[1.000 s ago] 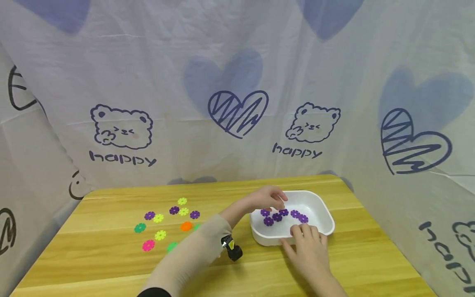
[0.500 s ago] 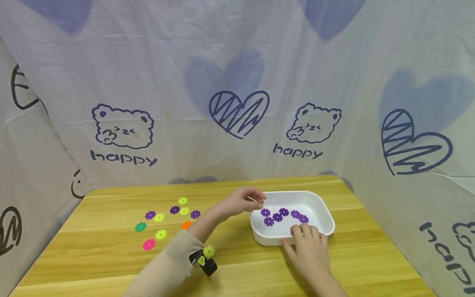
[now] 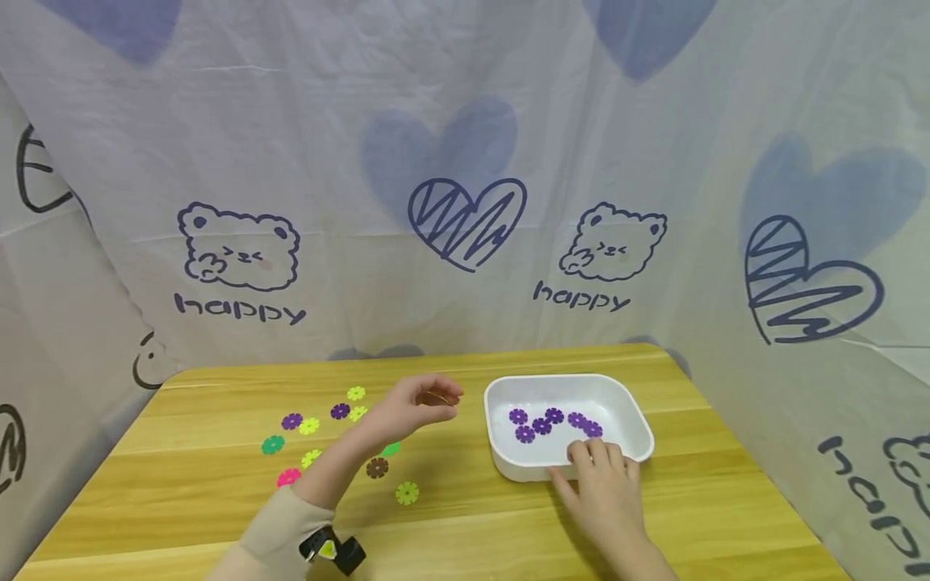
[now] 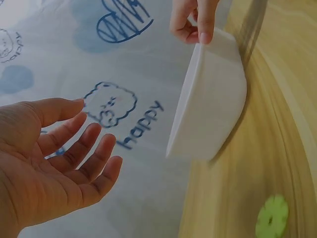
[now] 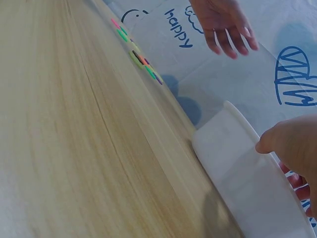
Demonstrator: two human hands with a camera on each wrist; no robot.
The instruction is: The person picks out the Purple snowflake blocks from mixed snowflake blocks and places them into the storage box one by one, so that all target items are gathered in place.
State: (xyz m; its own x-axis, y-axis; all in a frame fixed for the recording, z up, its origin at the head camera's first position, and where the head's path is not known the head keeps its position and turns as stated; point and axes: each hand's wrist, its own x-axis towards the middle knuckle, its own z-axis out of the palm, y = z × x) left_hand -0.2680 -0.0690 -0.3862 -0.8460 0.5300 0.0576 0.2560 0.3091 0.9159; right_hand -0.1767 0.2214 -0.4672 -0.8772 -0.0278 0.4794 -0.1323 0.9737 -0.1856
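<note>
My left hand (image 3: 407, 411) hovers above the table, left of the white plastic basin (image 3: 498, 456). In the left wrist view its fingers (image 4: 81, 153) are loosely bent, and nothing lies in the palm. My right hand (image 3: 606, 492) grips the near rim of the basin, thumb outside and fingers over the edge. Several purple flower-shaped discs (image 3: 542, 426) lie on the basin floor. Beneath and around my left forearm are loose discs: a brown disc (image 3: 377, 468), a yellow-green disc (image 3: 407, 493), a pink disc (image 3: 288, 477) and others, some partly covered by the arm.
More discs lie on the left of the wooden table (image 3: 472, 541), among them a teal disc (image 3: 273, 445) and purple discs (image 3: 340, 411). A printed curtain (image 3: 349, 274) hangs behind the table. A black wrist camera (image 3: 349, 555) sits at the left sleeve.
My left hand has moved left, from over the basin to above the table near the loose discs. The right hand keeps its grip on the rim, and the basin stays in place.
</note>
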